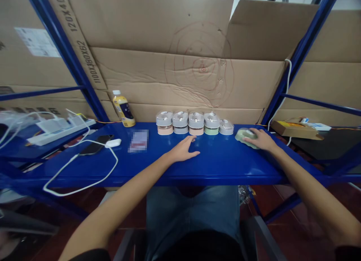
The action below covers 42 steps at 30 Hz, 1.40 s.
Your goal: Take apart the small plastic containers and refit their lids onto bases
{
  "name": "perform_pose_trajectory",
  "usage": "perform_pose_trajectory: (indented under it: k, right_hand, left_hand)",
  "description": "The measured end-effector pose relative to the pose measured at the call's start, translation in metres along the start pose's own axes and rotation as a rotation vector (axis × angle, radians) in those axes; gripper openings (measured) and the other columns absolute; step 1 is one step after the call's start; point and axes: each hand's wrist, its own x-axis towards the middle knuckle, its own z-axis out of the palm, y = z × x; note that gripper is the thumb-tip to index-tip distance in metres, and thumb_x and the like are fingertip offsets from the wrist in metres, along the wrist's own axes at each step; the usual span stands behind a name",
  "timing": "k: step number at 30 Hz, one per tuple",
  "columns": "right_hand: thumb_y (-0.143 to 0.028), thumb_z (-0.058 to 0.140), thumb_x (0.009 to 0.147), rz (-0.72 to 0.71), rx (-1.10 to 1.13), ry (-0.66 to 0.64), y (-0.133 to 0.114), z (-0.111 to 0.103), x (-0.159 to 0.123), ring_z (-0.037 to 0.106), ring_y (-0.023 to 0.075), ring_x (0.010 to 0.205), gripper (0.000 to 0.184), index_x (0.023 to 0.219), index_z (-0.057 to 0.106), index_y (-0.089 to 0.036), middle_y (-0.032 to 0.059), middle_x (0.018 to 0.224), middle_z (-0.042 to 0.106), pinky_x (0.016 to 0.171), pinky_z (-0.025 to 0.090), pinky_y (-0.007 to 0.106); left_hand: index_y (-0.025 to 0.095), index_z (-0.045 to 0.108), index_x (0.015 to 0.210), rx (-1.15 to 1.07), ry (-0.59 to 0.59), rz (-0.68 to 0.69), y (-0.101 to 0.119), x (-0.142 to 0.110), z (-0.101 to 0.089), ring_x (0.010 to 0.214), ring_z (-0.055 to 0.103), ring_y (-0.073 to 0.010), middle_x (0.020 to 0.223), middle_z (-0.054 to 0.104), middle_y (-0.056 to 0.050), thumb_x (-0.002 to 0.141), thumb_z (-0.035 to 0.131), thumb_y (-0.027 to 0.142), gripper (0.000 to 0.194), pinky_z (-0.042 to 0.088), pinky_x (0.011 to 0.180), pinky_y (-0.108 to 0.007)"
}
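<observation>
One pale green oval piece (pixel 244 136) lies at centre right, with the right hand (pixel 261 139) cupped over it and the fingers touching its top; whether it is gripped cannot be told. The left hand (pixel 183 150) is laid open and flat at centre on the blue steel shelf (pixel 220 159), with nothing held, just below a row of five lidded containers (pixel 196 122): four with coloured bases, one shorter and grey. At left, one plastic bottle (pixel 123 109), one power strip (pixel 60 131), one smartphone (pixel 94 145) and one blurred card (pixel 138 141) are seen.
</observation>
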Motion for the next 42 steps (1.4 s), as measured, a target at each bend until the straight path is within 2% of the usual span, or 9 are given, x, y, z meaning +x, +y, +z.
perform_pose_trajectory:
  k: [3, 7, 15, 18, 22, 28, 34, 38, 42]
  right_hand:
    - [-0.072, 0.048, 0.095, 0.345, -0.007, 0.067, 0.003, 0.006, 0.032, 0.051, 0.0478, 0.138, 0.084, 0.154, 0.046, -0.012, 0.0305, 0.150, 0.047, 0.110, 0.044, 0.057]
    - [-0.058, 0.049, 0.098, 0.431, 0.053, 0.072, -0.016, 0.017, 0.067, 0.051, 0.0462, 0.140, 0.074, 0.151, 0.045, -0.008, 0.0328, 0.154, 0.043, 0.109, 0.046, 0.056]
    - [-0.059, 0.042, 0.099, 0.220, 0.153, 0.218, -0.046, 0.038, 0.069, 0.048, 0.0427, 0.143, 0.078, 0.153, 0.039, -0.002, 0.0330, 0.152, 0.045, 0.116, 0.041, 0.051]
    - [-0.051, 0.046, 0.097, -0.027, 0.001, 0.305, -0.064, 0.034, 0.057, 0.041, 0.0450, 0.147, 0.073, 0.152, 0.042, -0.003, 0.0316, 0.159, 0.038, 0.120, 0.036, 0.056]
    - [-0.042, 0.059, 0.087, -0.381, -0.156, 0.110, -0.094, 0.039, 0.048, 0.033, 0.0423, 0.154, 0.077, 0.157, 0.041, -0.016, 0.0183, 0.169, 0.033, 0.124, 0.031, 0.058]
    - [-0.046, 0.065, 0.084, -0.391, -0.181, 0.072, -0.113, 0.041, 0.014, 0.036, 0.0463, 0.150, 0.079, 0.153, 0.044, -0.014, 0.0223, 0.162, 0.042, 0.119, 0.037, 0.061]
    - [-0.079, 0.052, 0.087, -0.248, -0.037, 0.156, -0.117, 0.014, -0.033, 0.060, 0.0455, 0.125, 0.078, 0.131, 0.059, -0.015, 0.0258, 0.135, 0.060, 0.104, 0.051, 0.057]
    - [-0.088, 0.059, 0.077, -0.024, 0.003, 0.027, -0.121, 0.014, -0.021, 0.067, 0.0467, 0.113, 0.093, 0.131, 0.057, -0.013, 0.0279, 0.125, 0.065, 0.091, 0.056, 0.056]
    - [-0.072, 0.075, 0.073, -0.198, 0.092, -0.062, -0.128, 0.024, -0.005, 0.068, 0.0432, 0.115, 0.087, 0.137, 0.057, -0.016, 0.0231, 0.127, 0.068, 0.094, 0.056, 0.054]
  left_hand:
    - [0.016, 0.045, 0.146, 0.021, 0.000, 0.001, 0.004, 0.000, -0.001, 0.133, 0.060, -0.0358, 0.143, 0.058, -0.020, 0.088, 0.072, 0.048, 0.071, 0.049, 0.114, -0.053]
    - [0.017, 0.046, 0.145, 0.041, -0.015, 0.012, 0.004, -0.001, -0.003, 0.134, 0.060, -0.0348, 0.143, 0.057, -0.018, 0.090, 0.070, 0.048, 0.067, 0.049, 0.115, -0.052]
    - [0.018, 0.048, 0.143, 0.039, -0.025, 0.014, 0.003, -0.001, -0.003, 0.133, 0.059, -0.0351, 0.143, 0.057, -0.018, 0.090, 0.069, 0.049, 0.064, 0.049, 0.115, -0.054]
    - [0.018, 0.050, 0.143, 0.037, -0.024, 0.008, 0.004, 0.000, -0.003, 0.133, 0.060, -0.0364, 0.143, 0.057, -0.018, 0.090, 0.069, 0.050, 0.064, 0.049, 0.114, -0.055]
    - [0.019, 0.052, 0.141, 0.023, -0.020, 0.009, 0.005, -0.001, -0.003, 0.132, 0.060, -0.0364, 0.141, 0.058, -0.017, 0.090, 0.069, 0.051, 0.063, 0.049, 0.114, -0.055]
    - [0.019, 0.051, 0.143, 0.038, -0.032, 0.005, 0.003, -0.001, -0.002, 0.134, 0.059, -0.0356, 0.142, 0.056, -0.016, 0.091, 0.067, 0.053, 0.063, 0.048, 0.115, -0.053]
    - [0.017, 0.051, 0.143, 0.050, -0.032, 0.018, 0.002, 0.000, -0.001, 0.132, 0.059, -0.0359, 0.141, 0.056, -0.018, 0.091, 0.067, 0.051, 0.065, 0.048, 0.115, -0.054]
    - [0.019, 0.051, 0.143, 0.037, -0.031, 0.009, 0.003, 0.000, -0.001, 0.133, 0.059, -0.0359, 0.142, 0.056, -0.017, 0.091, 0.067, 0.053, 0.064, 0.048, 0.115, -0.054]
    - [0.018, 0.044, 0.149, -0.029, 0.007, -0.012, 0.002, 0.000, -0.001, 0.136, 0.057, -0.0372, 0.145, 0.055, -0.020, 0.083, 0.077, 0.057, 0.084, 0.047, 0.116, -0.055]
